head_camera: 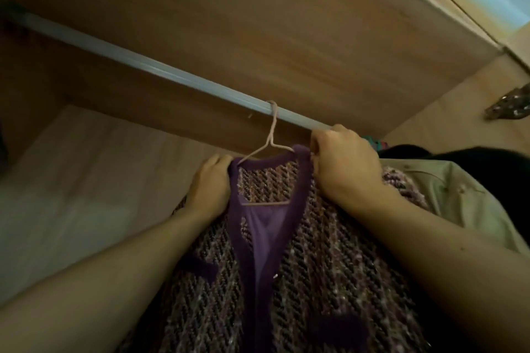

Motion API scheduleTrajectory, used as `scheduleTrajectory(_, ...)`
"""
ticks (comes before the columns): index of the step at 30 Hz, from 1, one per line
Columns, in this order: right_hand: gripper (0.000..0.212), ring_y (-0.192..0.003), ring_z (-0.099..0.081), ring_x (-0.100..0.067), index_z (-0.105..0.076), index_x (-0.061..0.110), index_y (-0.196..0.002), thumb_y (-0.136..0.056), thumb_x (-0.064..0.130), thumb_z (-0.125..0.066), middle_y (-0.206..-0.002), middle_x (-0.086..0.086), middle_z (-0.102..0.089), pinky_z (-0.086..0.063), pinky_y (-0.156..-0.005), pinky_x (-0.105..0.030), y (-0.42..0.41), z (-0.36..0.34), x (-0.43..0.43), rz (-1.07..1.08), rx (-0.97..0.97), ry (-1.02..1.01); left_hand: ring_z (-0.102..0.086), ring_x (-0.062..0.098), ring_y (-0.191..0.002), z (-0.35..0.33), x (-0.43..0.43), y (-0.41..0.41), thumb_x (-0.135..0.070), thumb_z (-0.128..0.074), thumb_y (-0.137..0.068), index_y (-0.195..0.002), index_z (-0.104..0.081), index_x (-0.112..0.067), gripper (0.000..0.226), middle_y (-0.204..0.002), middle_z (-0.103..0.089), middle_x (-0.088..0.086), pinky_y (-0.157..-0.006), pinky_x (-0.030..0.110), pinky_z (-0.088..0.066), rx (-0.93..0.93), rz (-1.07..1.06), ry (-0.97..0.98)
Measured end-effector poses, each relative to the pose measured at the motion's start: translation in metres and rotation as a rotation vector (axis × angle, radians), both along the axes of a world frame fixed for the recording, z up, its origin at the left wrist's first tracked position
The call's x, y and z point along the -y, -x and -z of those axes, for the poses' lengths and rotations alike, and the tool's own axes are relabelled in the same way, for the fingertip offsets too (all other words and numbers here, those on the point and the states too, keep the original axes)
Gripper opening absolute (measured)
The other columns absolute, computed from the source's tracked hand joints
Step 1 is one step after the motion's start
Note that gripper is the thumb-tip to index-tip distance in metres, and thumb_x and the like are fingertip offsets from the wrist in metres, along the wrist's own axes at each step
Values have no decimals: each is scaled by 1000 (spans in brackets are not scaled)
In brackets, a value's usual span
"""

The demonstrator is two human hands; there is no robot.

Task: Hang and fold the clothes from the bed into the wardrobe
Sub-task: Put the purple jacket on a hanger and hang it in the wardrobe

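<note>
Wardrobe rail [143,64] bears hanger [271,135] — left hand [210,182] and right hand [345,165] grip purple jacket [315,252].

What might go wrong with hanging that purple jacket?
The thin hanger is hooked over the rail; a tug from the left hand or right hand might unhook it. The jacket is open in front, so a shoulder may slip off when released. It crowds the beige shirt beside it, which could get creased.

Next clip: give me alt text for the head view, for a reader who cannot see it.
The left hand and right hand grip the shoulders of a purple tweed jacket on a pink hanger, hooked over the grey wardrobe rail. A beige garment shows at right.
</note>
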State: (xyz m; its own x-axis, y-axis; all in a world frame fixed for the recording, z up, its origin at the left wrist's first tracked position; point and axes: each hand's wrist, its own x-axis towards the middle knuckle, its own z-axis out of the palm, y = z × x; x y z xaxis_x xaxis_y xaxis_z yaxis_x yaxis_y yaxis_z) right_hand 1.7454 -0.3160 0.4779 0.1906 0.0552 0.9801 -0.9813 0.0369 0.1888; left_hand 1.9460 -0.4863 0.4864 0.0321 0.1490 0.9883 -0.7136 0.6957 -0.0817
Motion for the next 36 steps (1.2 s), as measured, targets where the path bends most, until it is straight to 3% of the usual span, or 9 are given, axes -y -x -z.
scheduleTrajectory(4,23,-100,-54,-34,-58,17,-108,-98,36,-49,-107,-9,-56,-35,-71,-39,0,5,-10,141,-44,-4,-58,33,-109,24,2,17,-9,-48,-98,-130,-59,-10,34,-123,-65,14,-93,39,-46,-46,105,-12)
scheduleTrajectory(8,31,-113,-47,-32,-54,21,-125,-98,34,-50,-122,-8,-52,-39,-87,-43,2,15,-9,270,-140,-18,-50,27,-126,41,5,32,-22,-40,-105,-141,-46,-12,38,-139,-54,10,-105,39,-40,-16,253,-92)
scheduleTrajectory(11,52,-131,-37,-31,-36,17,-146,-101,41,-39,-146,-8,-40,-33,-103,-45,8,25,-4,377,-249,-119,-31,22,-145,36,10,39,-31,-29,-107,-154,-28,-12,51,-158,-34,8,-119,41,-26,21,310,-232)
scheduleTrajectory(15,71,-151,-3,-30,-4,11,-157,-102,53,-19,-166,-8,-3,-9,-122,-48,22,34,1,485,-212,-285,-17,17,-151,29,19,53,-41,-22,-107,-158,-19,-16,57,-165,-20,4,-123,40,-17,65,345,-344)
scheduleTrajectory(22,78,-151,17,-27,11,13,-156,-99,60,-16,-164,-7,16,9,-121,-47,68,31,-7,707,-113,-416,-18,14,-151,20,34,127,-51,-16,-105,-158,-19,-22,61,-165,-21,-1,-124,39,-15,180,487,-468)
scheduleTrajectory(27,80,-150,21,-26,13,13,-155,-98,63,-12,-164,-7,19,13,-120,-45,104,37,-8,828,-102,-431,-14,14,-151,18,39,192,-45,-21,-107,-158,-16,-19,58,-165,-18,0,-125,40,-10,238,742,-522)
scheduleTrajectory(30,81,-148,24,-27,14,12,-155,-97,64,-11,-163,-7,21,16,-119,-45,108,44,-5,833,-108,-446,-10,9,-150,25,47,204,-36,-22,-108,-158,-15,-16,55,-166,-14,2,-124,30,-5,188,821,-472)
scheduleTrajectory(34,84,-147,26,-29,13,13,-155,-96,67,-12,-163,-9,20,14,-120,-49,100,60,-1,805,-86,-487,-11,17,-153,50,61,189,-36,-22,-109,-158,-16,-13,55,-166,-12,7,-125,40,-8,65,825,-513)
scheduleTrajectory(36,84,-147,27,-31,13,16,-156,-95,68,-12,-163,-9,20,14,-120,-51,96,69,-1,799,-75,-525,-12,20,-153,72,66,180,-35,-20,-109,-157,-19,-12,54,-166,-13,9,-125,39,-8,73,694,-558)
